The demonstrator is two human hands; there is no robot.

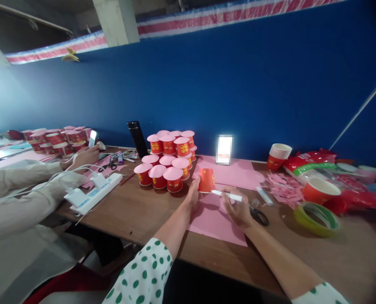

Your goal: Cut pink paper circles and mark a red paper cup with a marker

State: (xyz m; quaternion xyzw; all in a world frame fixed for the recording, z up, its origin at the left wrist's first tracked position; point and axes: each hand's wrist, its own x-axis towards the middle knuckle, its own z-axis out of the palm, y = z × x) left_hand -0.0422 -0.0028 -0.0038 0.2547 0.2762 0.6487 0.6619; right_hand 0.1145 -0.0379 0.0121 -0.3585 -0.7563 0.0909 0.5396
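My left hand (193, 195) is closed around the side of a red paper cup (206, 180), which stands upside down or is held so above pink paper (218, 221). Gold print shows at the cup's right edge. In my right hand (239, 207) is a white marker pen (229, 195), its tip at the cup's lower right rim. Black-handled scissors (259, 216) lie beside my right hand, partly covered by it. Left of the cup, several red cups topped with pink paper discs (173, 173) are stacked in two layers.
A lit phone (224, 150) leans at the back. To the right are stacked paper cups (278, 156), pink scraps (284, 188), a loose cup (321, 191) and a tape roll (317, 219). A power strip (96, 194), black bottle (137, 138) and a co-worker's hand (84, 156) are left.
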